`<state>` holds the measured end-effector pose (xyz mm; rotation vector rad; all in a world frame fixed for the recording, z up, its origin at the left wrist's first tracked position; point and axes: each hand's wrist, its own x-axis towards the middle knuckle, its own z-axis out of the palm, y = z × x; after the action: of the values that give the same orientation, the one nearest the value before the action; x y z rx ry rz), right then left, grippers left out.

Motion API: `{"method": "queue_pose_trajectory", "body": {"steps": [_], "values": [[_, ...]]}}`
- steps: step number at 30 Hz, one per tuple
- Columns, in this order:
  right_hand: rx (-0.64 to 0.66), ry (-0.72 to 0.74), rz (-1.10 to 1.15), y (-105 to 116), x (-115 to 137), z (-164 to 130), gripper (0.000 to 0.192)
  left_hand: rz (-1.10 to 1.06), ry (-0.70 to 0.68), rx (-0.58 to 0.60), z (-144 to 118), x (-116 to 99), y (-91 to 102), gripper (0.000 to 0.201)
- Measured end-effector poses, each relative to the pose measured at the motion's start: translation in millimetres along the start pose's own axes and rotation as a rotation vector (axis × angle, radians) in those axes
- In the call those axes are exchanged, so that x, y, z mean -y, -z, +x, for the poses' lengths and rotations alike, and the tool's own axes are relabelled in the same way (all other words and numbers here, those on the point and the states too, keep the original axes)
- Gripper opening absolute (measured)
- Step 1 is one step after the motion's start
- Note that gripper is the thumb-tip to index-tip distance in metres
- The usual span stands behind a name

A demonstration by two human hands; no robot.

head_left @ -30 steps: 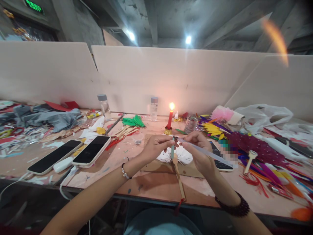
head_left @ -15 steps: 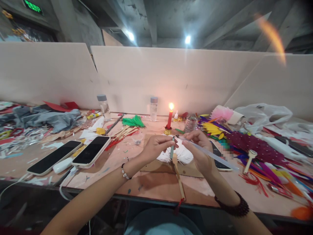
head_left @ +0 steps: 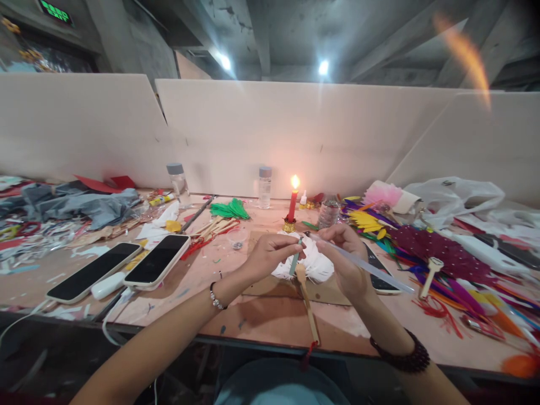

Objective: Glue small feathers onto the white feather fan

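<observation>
My left hand (head_left: pixel 274 253) pinches a narrow grey-green strip (head_left: pixel 296 260) between thumb and fingers, its lower end slanting down over a white fan (head_left: pixel 318 264). In my right hand (head_left: pixel 346 259) is a long translucent glue stick (head_left: pixel 379 271), gripped near its inner end, with its tail pointing down to the right. The inner tip lies close to the left fingertips. Beneath both hands the fan rests on a piece of brown cardboard (head_left: pixel 270 288); its wooden handle (head_left: pixel 310 315) points towards me and ends in a red tassel (head_left: pixel 310 350).
A lit red candle (head_left: pixel 292 205) stands in a gold holder just beyond my hands. Bottles (head_left: pixel 265 188) and green feather-like pieces (head_left: pixel 230 209) lie behind. Phones (head_left: pixel 158 261) are on the left, another phone (head_left: pixel 382 275) by my right hand. Coloured craft pieces (head_left: pixel 442 253) crowd the right.
The grey-green strip has tilted, its lower end swinging left. The glue stick's tip has drawn slightly away from the left fingertips. Both hands keep their grips.
</observation>
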<state>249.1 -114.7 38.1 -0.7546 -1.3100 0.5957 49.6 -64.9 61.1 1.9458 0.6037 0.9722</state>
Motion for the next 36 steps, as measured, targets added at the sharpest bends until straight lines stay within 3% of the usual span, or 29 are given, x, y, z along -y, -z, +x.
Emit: {"method": "queue_pose_trajectory", "body": {"steps": [9, 16, 22, 26, 30, 33, 36], "values": [[0.046, 0.017, -0.014, 0.0, 9.3, -0.5, 0.018, -0.009, -0.009, -0.012, -0.2, 3.2, 3.4, 0.040], [-0.036, 0.026, -0.059, 0.6, -0.1, 2.1, 0.016, 0.025, -0.009, 0.031, -0.3, 2.7, 1.6, 0.043], [-0.010, 0.012, -0.075, 1.6, 2.9, 1.2, 0.018, -0.014, 0.004, -0.004, 0.9, 7.5, 3.5, 0.040], [-0.031, 0.010, -0.064, 0.7, 3.6, 0.9, 0.018, 0.016, -0.021, 0.037, 1.2, 4.4, 2.0, 0.039], [-0.072, -0.004, -0.025, 2.0, 3.1, 3.2, 0.016, 0.008, -0.032, 0.041, 1.0, 2.4, 1.4, 0.040], [-0.020, -0.030, 0.053, 0.6, 9.3, 4.3, 0.017, -0.013, -0.032, -0.021, 2.1, 5.7, 3.1, 0.039], [0.006, -0.040, 0.152, -3.4, 20.1, 6.5, 0.019, 0.102, -0.046, -0.015, 2.9, 11.5, 4.7, 0.037]]}}
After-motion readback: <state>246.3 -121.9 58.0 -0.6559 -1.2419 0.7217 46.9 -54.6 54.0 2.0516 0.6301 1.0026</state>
